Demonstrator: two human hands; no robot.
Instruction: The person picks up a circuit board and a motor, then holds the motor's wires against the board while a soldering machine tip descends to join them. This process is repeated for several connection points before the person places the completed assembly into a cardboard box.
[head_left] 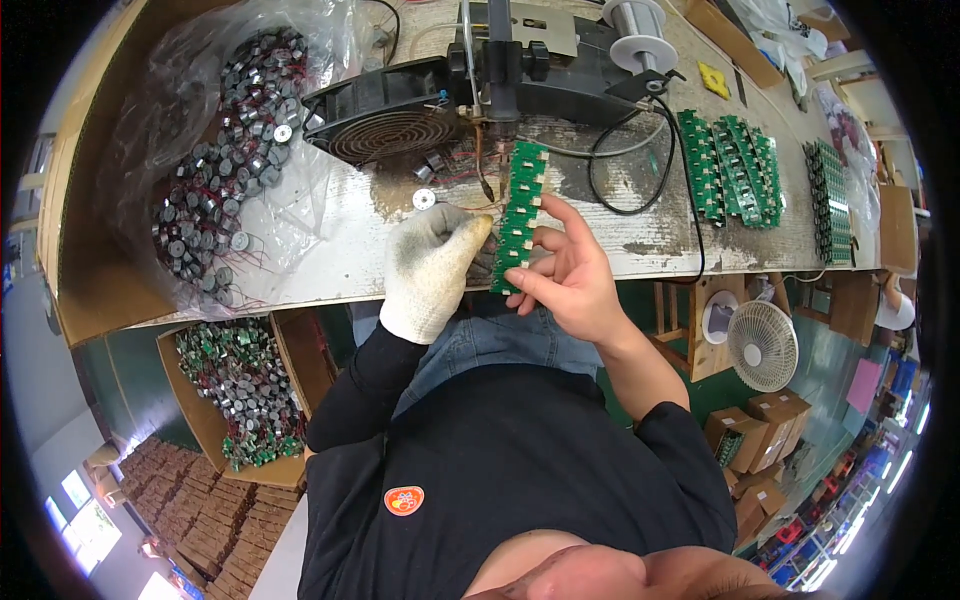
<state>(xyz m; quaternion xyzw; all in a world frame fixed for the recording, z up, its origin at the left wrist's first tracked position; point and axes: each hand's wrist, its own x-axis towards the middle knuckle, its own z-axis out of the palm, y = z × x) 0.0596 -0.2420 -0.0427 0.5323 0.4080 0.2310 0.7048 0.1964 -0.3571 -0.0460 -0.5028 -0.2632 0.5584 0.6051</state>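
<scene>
A long strip of green circuit boards (520, 215) with small pale connectors along it stands upright in my bare right hand (572, 275). The thumb lies on its lower face and the fingers are behind its right edge. My left hand (432, 265), in a white knitted glove, is closed just left of the strip, thumb and forefinger pressed together. Whatever it pinches is too small or hidden to make out. Right above the fingertips hangs the dark tip of a soldering iron (487, 188). A small round silver part (424, 199) lies on the table beside the glove.
A pile of round metal parts with red wires (235, 165) fills plastic at the left. Behind my hands stand a black fan (385, 130) and a solder wire spool (638, 40). More green board strips (740, 170) lie at right. Below left, a carton (200, 410) holds wired boards.
</scene>
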